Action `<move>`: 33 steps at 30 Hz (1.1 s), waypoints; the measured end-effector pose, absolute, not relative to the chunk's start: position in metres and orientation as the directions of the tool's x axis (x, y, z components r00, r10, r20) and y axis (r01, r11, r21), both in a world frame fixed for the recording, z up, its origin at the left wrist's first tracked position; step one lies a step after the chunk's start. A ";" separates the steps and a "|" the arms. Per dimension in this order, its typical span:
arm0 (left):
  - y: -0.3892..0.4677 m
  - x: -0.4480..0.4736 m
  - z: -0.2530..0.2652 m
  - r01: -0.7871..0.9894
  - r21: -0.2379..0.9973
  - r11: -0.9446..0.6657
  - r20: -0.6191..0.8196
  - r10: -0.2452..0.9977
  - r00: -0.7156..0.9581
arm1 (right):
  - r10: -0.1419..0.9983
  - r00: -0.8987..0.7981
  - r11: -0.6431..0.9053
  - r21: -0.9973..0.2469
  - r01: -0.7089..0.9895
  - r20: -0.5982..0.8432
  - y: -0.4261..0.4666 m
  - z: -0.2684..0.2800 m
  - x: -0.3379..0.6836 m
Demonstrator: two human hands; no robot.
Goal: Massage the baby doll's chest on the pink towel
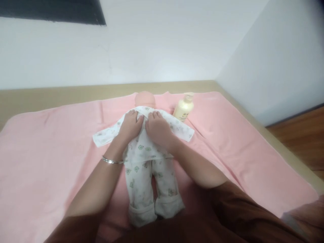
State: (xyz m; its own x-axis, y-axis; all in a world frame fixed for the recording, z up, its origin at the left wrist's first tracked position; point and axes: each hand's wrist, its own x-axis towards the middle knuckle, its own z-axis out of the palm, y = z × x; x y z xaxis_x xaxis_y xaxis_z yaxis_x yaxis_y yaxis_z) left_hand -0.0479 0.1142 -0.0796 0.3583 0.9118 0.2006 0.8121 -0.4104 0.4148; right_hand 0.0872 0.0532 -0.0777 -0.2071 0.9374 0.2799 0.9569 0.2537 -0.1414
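The tan worktop (50, 97) runs along the wall, mostly covered by a pink blanket (45, 162), spread wide, I suppose, to give a soft surface. On it, in front of the person, lies a doll (145, 98), head away and cuffs toward the person, which seems to keep its whole length within reach. Its printed top (145, 152) has both sleeves stretched outward, leaving the middle accessible; the trousers (140, 182) lie below with turned-up cuffs. The left hand (131, 124) and right hand (159, 126) rest side by side near the collar, fingers laid over the cloth; whether they pinch it or merely press, I cannot tell. Beyond the right sleeve is a pale yellow bottle (184, 109), presumably set aside yet handy. A silver bangle (111, 161) circles the left wrist.
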 end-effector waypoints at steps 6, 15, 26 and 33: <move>0.091 -0.036 -0.073 0.872 0.145 -0.467 0.240 0.872 0.427 | 0.954 -0.120 0.191 -0.249 0.950 0.274 0.068 -0.083 0.098; 0.078 -0.033 -0.060 0.873 -0.028 -0.487 0.172 0.858 0.484 | 0.950 -0.143 0.213 -0.239 0.947 0.277 0.067 -0.082 0.101; 0.066 -0.029 -0.047 0.883 0.065 -0.464 0.098 0.884 0.457 | 0.937 -0.185 0.244 -0.180 0.953 0.296 0.064 -0.076 0.102; 0.090 -0.034 -0.066 0.852 0.221 -0.475 0.202 0.877 0.437 | 0.927 -0.194 0.234 -0.091 0.968 0.321 0.049 -0.075 0.094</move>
